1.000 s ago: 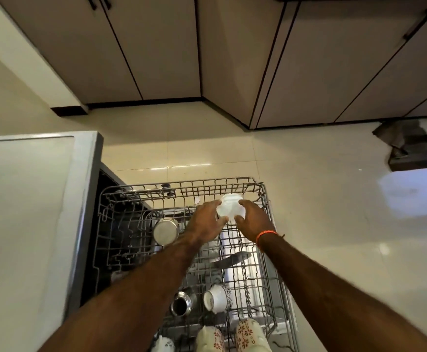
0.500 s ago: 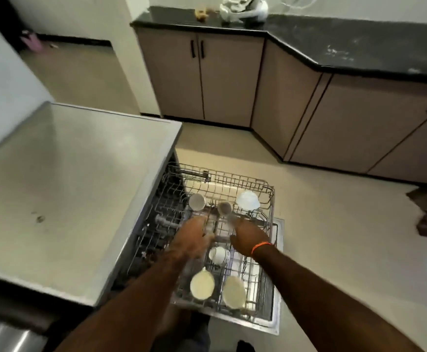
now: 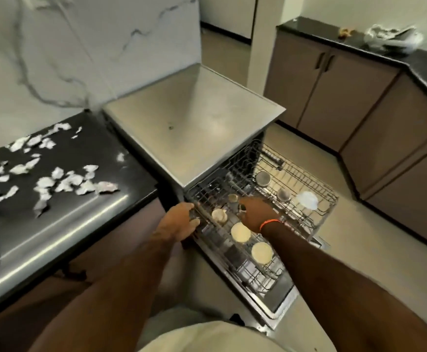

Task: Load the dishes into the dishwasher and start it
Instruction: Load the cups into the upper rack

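The dishwasher (image 3: pixel 194 118) has a steel top, and its wire upper rack (image 3: pixel 319 214) is pulled out over the open door (image 3: pixel 281 298). A white bowl (image 3: pixel 307 199) lies upside down at the rack's far corner. Two steel cups (image 3: pixel 262 178) sit further in, and two cream cups (image 3: pixel 240 231) stand on the near side, with a small cup (image 3: pixel 218 215) beside them. My left hand (image 3: pixel 179 222) curls around the rack's near edge. My right hand (image 3: pixel 257 212), with an orange band at the wrist, lies palm down over the rack's middle; its fingers are hidden.
A black counter (image 3: pixel 62 199) strewn with torn white scraps runs to the left of the dishwasher, under a marble wall. Brown cabinets (image 3: pixel 375 115) with a black top line the right side, and a white bundle (image 3: pixel 393 39) lies on that top. Beige floor tiles surround the open door.
Both hands let go of the white bowl, which now sits in the rack's far corner, and came back to the rack's near side. My view swung up and left.
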Demonstrator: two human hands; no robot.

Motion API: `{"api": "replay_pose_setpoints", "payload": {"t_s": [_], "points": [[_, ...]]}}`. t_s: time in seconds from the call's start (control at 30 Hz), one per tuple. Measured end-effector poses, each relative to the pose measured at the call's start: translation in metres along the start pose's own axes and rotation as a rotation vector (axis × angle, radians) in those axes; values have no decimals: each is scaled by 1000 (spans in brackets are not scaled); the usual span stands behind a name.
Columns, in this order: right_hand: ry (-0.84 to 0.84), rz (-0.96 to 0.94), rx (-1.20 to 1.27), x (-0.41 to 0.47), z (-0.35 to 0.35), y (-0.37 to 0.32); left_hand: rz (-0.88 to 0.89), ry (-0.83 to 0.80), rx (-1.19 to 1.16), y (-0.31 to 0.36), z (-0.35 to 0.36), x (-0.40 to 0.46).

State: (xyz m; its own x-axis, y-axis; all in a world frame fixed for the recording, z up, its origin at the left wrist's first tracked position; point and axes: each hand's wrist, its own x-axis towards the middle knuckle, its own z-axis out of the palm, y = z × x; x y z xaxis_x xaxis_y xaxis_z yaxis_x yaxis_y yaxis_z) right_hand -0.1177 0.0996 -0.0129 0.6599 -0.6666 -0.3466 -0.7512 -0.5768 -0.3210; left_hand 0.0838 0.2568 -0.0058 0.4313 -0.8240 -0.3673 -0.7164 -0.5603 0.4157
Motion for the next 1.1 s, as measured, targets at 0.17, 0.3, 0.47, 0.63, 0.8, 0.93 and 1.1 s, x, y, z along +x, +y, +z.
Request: {"api": "replay_pose_setpoints", "payload": {"t_s": [0.17, 0.3, 0.47, 0.63, 0.8, 0.93, 1.1], "points": [[-31, -111, -25, -15, 14, -46, -89, 63, 12, -47, 0, -45], [-36, -159, -43, -28, 29, -67, -105, 42, -7, -70, 8, -73], [-59, -188, -80, -48, 47, -77, -153, 17, -43, -84, 29, -106], [-53, -224, -49, -65, 54, -57, -157, 17, -46, -65, 52, -135], [-103, -287, -93, -70, 48, -15, -179, 68, -59, -28, 79, -142], [-139, -369, -120, -66, 35, 23, -244, 104, -75, 18, 109, -148], [-180, -506, -210, -69, 20, 75, -342, 176, -132, 85, 158, -159]]}}
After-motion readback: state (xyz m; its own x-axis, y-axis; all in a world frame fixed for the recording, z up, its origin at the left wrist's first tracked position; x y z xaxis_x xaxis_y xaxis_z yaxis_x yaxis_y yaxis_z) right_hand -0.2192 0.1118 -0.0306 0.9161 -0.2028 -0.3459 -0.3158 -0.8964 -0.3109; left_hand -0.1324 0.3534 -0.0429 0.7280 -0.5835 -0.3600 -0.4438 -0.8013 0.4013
